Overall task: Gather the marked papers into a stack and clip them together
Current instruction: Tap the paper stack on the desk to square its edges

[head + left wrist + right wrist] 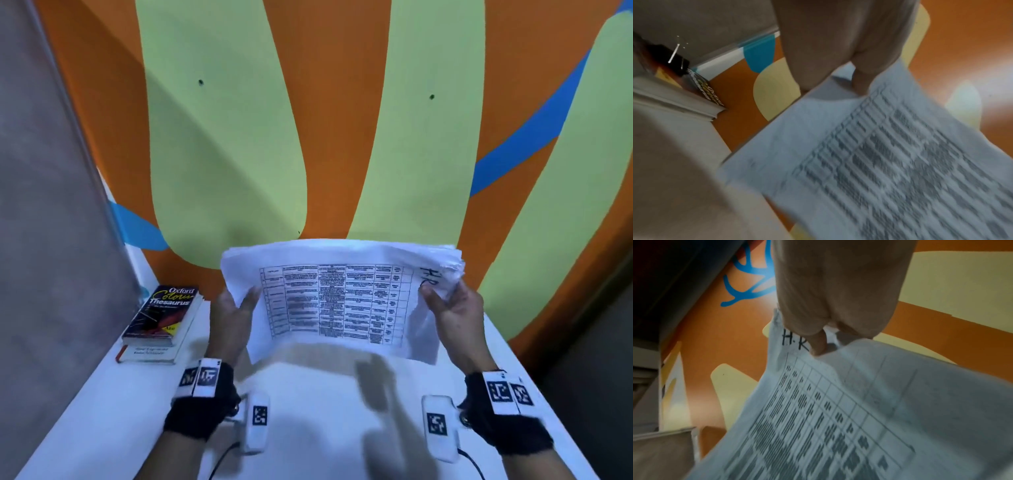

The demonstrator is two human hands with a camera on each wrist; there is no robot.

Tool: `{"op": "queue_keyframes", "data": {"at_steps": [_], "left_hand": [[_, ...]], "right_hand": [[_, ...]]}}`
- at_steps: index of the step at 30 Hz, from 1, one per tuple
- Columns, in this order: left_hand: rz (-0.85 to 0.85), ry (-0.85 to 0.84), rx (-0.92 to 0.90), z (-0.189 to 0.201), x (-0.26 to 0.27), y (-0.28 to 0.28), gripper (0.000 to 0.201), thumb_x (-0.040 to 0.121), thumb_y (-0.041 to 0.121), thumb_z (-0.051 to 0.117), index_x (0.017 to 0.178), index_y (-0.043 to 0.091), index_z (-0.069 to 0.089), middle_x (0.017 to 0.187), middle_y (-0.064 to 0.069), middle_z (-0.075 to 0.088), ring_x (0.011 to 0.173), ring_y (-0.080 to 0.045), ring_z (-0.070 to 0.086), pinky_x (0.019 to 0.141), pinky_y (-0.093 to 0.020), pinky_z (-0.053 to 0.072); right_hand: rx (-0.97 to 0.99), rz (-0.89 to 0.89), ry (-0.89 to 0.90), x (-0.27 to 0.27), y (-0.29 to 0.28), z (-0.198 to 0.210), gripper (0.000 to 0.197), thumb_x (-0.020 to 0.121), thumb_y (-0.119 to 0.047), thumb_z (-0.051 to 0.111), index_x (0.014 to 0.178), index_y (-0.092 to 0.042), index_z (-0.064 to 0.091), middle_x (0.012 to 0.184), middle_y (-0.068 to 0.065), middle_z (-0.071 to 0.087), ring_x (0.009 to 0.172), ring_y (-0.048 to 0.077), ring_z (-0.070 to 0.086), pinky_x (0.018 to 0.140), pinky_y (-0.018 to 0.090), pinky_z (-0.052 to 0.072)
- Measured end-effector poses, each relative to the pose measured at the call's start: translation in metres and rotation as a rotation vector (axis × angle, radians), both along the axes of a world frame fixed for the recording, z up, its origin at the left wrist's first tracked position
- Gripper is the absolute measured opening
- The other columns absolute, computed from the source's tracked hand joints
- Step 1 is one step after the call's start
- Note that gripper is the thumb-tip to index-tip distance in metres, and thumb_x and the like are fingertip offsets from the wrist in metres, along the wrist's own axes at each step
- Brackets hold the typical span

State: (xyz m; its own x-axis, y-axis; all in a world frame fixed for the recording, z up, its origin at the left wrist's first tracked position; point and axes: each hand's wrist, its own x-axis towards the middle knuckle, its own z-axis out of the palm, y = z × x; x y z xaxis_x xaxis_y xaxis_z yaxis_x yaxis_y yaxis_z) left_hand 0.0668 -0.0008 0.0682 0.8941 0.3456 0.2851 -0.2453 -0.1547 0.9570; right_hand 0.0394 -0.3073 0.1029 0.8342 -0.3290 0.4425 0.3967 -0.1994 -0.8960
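Wall paint [342,137] in orange, pale green and blue fills the far side of my head view, and below it the white table [308,428] runs toward me. Above the table, clear of its top, I see the stack of papers [342,301] lifted and held wide, printed table facing up, with "H.R" handwritten at its right end. My left hand [233,318] holds the left edge, thumb on top and fingers underneath; my right hand [452,315] pinches the right edge beside the writing, thumb pressed on the top sheet. At far left on the table lie 2 books [161,325], the Oxford Thesaurus on top. In the left wrist view a black binder clip [677,62] sits on that top book, well apart from the papers.
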Motion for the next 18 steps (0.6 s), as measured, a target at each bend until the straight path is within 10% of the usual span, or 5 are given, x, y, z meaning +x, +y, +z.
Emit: {"op": "queue_keyframes", "data": {"at_steps": [10, 16, 18], "left_hand": [[0.008, 0.131, 0.044, -0.080, -0.017, -0.012, 0.032, 0.087, 0.000, 0.060, 0.115, 0.012, 0.050, 0.109, -0.006, 0.059, 0.104, -0.024, 0.058, 0.075, -0.023, 0.043], [-0.003, 0.077, 0.018, -0.072, -0.013, -0.013, 0.038, 0.085, -0.001, 0.063, 0.116, 0.014, 0.046, 0.106, 0.003, 0.058, 0.095, -0.009, 0.057, 0.078, -0.006, 0.043], [-0.034, 0.132, 0.015, -0.078, -0.010, -0.008, 0.043, 0.085, 0.003, 0.064, 0.124, 0.010, 0.046, 0.119, -0.004, 0.059, 0.108, -0.017, 0.057, 0.095, -0.022, 0.045]], "right_hand": [[-0.039, -0.070, 0.210, -0.033, 0.025, -0.108, 0.042, 0.089, 0.010, 0.051, 0.109, -0.027, 0.050, 0.103, -0.012, 0.059, 0.089, -0.025, 0.051, 0.076, -0.005, 0.036], [0.002, -0.074, 0.224, -0.025, 0.014, -0.109, 0.037, 0.089, 0.004, 0.056, 0.122, -0.010, 0.047, 0.115, -0.002, 0.059, 0.105, -0.005, 0.057, 0.092, 0.013, 0.043], [-0.022, -0.077, 0.245, -0.023, 0.011, -0.115, 0.035, 0.089, 0.002, 0.058, 0.119, -0.010, 0.046, 0.113, 0.003, 0.058, 0.107, 0.006, 0.057, 0.095, 0.017, 0.045]]}}
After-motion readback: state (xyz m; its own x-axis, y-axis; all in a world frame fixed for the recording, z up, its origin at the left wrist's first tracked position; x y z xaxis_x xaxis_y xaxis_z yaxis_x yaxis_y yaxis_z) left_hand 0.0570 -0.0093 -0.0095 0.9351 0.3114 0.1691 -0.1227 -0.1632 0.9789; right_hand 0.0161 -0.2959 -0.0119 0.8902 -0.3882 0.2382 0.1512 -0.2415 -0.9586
